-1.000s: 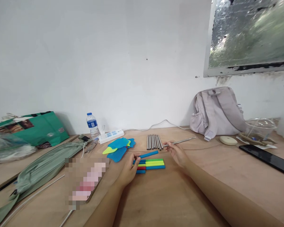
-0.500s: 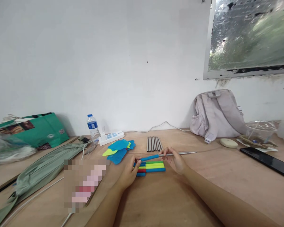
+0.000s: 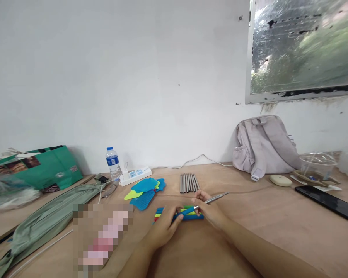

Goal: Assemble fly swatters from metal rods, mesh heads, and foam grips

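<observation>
Metal rod (image 3: 213, 199): thin and stiff, likely light and a bit slick — pinched near its near end by the right hand (image 3: 208, 210), the free end pointing up and right over the tabletop (image 3: 278, 227).
Blue sleeve (image 3: 185, 212): seems a soft, grippy tube, meeting the rod's near end; the left hand (image 3: 165, 227) closes its fingers round it.
Hold: judged best close to the joint, both hands near together.
Coloured sleeves (image 3: 162, 212): stacked just under the hands.
Spare rods (image 3: 188, 182): a row lying beyond, apart.
</observation>
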